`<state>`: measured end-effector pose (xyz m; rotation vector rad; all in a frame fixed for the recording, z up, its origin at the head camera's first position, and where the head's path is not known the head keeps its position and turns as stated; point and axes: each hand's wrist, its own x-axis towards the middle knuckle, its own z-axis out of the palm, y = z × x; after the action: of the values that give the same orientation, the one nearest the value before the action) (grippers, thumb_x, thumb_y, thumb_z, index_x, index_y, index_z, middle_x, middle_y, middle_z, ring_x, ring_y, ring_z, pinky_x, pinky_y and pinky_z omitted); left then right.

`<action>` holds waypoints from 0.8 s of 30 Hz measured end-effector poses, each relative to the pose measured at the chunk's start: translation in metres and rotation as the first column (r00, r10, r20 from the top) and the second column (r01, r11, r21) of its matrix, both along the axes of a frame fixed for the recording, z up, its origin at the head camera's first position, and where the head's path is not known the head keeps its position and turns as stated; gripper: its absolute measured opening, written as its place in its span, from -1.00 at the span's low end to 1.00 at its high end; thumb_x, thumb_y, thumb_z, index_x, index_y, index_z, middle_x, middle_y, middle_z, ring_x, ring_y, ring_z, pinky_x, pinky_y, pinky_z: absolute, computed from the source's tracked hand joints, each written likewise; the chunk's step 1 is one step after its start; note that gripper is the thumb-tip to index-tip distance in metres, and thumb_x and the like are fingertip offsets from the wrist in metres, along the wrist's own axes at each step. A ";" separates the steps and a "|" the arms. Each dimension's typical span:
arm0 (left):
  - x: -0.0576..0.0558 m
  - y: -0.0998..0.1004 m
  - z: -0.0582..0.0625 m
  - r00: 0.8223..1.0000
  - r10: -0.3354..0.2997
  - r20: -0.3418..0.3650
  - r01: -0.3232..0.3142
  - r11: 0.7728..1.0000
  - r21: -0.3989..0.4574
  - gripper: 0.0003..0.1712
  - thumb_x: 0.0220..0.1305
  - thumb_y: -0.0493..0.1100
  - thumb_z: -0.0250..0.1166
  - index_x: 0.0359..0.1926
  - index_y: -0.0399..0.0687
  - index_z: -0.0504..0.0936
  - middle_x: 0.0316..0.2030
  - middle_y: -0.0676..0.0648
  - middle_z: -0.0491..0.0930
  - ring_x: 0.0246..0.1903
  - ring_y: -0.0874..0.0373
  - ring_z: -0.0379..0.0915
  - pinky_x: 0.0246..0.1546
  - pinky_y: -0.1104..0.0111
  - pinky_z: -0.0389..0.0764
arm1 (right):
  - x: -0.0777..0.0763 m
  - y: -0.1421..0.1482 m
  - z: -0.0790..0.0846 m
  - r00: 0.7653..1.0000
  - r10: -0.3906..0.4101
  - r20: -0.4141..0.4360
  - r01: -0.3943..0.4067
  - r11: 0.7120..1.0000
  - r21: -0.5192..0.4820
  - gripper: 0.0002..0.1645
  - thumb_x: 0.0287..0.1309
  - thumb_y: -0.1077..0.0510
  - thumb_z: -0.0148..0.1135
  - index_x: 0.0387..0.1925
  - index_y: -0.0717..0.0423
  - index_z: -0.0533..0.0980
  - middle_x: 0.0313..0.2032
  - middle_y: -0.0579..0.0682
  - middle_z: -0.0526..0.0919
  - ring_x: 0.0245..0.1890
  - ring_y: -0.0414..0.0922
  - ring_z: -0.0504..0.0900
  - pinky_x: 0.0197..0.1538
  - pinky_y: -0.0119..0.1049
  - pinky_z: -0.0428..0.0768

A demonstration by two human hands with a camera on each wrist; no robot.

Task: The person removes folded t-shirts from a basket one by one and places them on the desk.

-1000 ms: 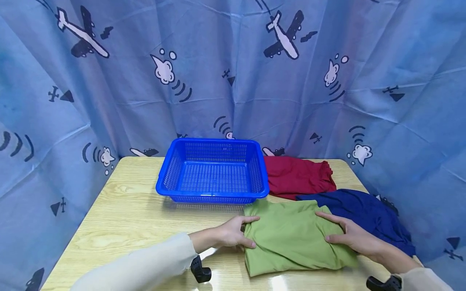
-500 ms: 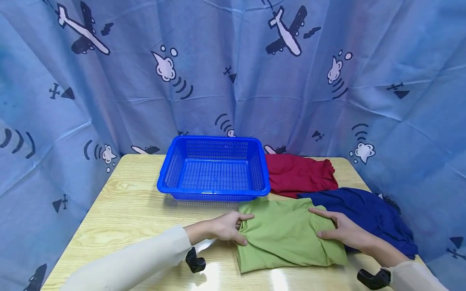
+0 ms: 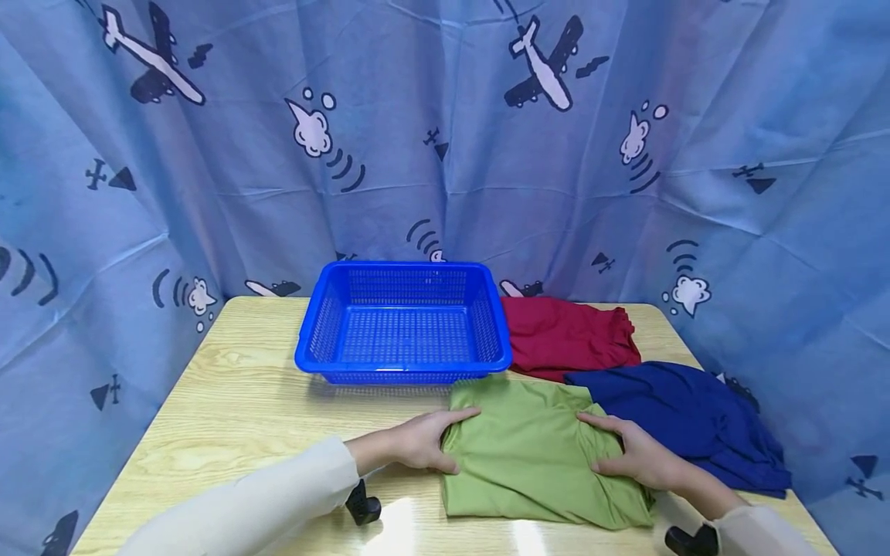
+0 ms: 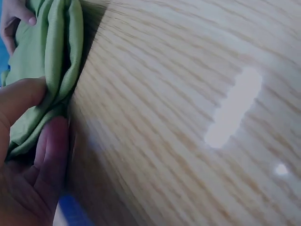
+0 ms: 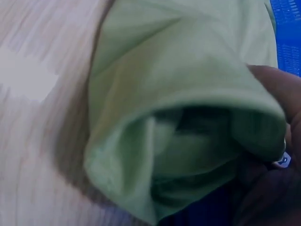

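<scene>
A green folded garment (image 3: 518, 455) lies at the front of the table, below the basket. My left hand (image 3: 420, 444) grips its left edge. The left wrist view shows the thumb over the layered folds and fingers (image 4: 52, 150) tucked under them. At the opposite side, my right hand (image 3: 636, 455) holds the right edge, where the cloth bulges into an open loop in the right wrist view. A small white tag (image 5: 283, 161) peeks out beside that hand.
A blue plastic basket (image 3: 403, 369) with nothing in it stands behind the green garment. To its right lie a red folded garment (image 3: 566, 336) and a navy blue garment (image 3: 684, 421). A blue curtain (image 3: 389, 139) hangs behind the wooden table (image 3: 229, 409).
Both hands have moved left together, and the green garment has slid left with them. It now sits farther from the navy garment's right end. Basket and other garments stay put.
</scene>
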<state>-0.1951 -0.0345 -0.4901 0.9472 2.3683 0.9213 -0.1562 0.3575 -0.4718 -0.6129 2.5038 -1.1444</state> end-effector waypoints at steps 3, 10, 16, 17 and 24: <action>0.001 -0.001 -0.001 1.000 0.008 -0.022 -0.009 0.999 -0.037 0.14 0.05 -0.11 0.56 0.58 0.20 0.13 0.48 -0.11 0.31 0.41 -0.06 0.32 0.41 0.11 0.41 | -0.003 0.000 0.002 1.000 0.002 -0.012 -0.001 0.999 0.034 -0.02 0.09 0.02 0.50 0.45 0.27 0.30 0.34 0.47 0.38 0.16 -0.66 0.30 0.06 -0.60 0.49; -0.002 0.003 0.001 0.999 -0.003 -0.048 0.000 0.998 -0.066 0.15 0.05 -0.08 0.57 0.59 0.22 0.12 0.47 -0.11 0.34 0.38 -0.05 0.36 0.37 0.14 0.45 | -0.009 0.003 0.013 0.999 0.027 -0.044 -0.020 0.989 0.145 -0.03 0.05 -0.09 0.51 0.42 0.21 0.37 0.31 0.35 0.48 0.17 -0.55 0.36 0.06 -0.57 0.48; -0.007 0.002 0.005 0.998 -0.020 0.059 0.019 1.000 0.021 0.15 0.15 -0.09 0.51 0.62 0.17 0.01 0.44 -0.24 0.33 0.08 0.01 0.61 0.14 0.25 0.62 | -0.008 0.004 0.025 0.993 0.038 -0.114 -0.009 0.970 0.241 -0.16 0.16 -0.11 0.44 0.37 0.17 0.42 0.28 0.25 0.54 0.25 -0.10 0.50 0.08 -0.50 0.52; -0.007 0.001 0.006 0.994 -0.017 0.103 0.012 0.999 0.053 0.14 0.17 -0.10 0.50 0.62 0.15 -0.01 0.41 -0.29 0.34 -0.08 0.02 0.66 0.00 0.25 0.69 | -0.007 0.004 0.027 0.991 0.034 -0.126 0.000 0.965 0.262 -0.19 0.19 -0.12 0.41 0.37 0.17 0.43 0.28 0.23 0.55 0.25 -0.06 0.51 0.08 -0.49 0.53; -0.005 -0.015 0.012 0.955 -0.011 0.296 -0.055 0.975 0.214 -0.03 0.38 -0.20 0.31 0.63 0.10 -0.06 0.47 -0.40 0.22 -0.44 0.06 0.65 -0.47 0.28 0.67 | -0.004 0.004 0.042 0.984 -0.104 -0.146 0.142 0.950 0.280 -0.30 0.33 0.02 0.30 0.34 0.34 0.40 -0.02 0.19 0.66 -0.38 -0.37 0.55 -0.33 -0.42 0.54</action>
<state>-0.2005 -0.0498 -0.4780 0.7973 2.0578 1.2610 -0.1603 0.3612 -0.4294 -0.4684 2.7835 -0.7735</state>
